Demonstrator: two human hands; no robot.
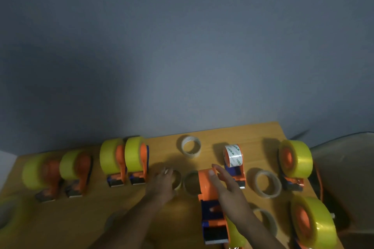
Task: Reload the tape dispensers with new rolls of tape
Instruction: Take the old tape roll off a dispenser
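A person's left hand (164,180) grips a used tape core (175,179) on the bench (85,220), while the open right hand (224,182) reaches over the empty orange dispenser (209,194) beneath it, apparently for reloading.

The only readable print stands on the white tape roll (233,152) loaded in the orange dispenser (235,164) just behind the right hand (226,182): green letters repeated down its face, seemingly "M&G", too blurred to confirm. No other lettering near that dispenser can be read.
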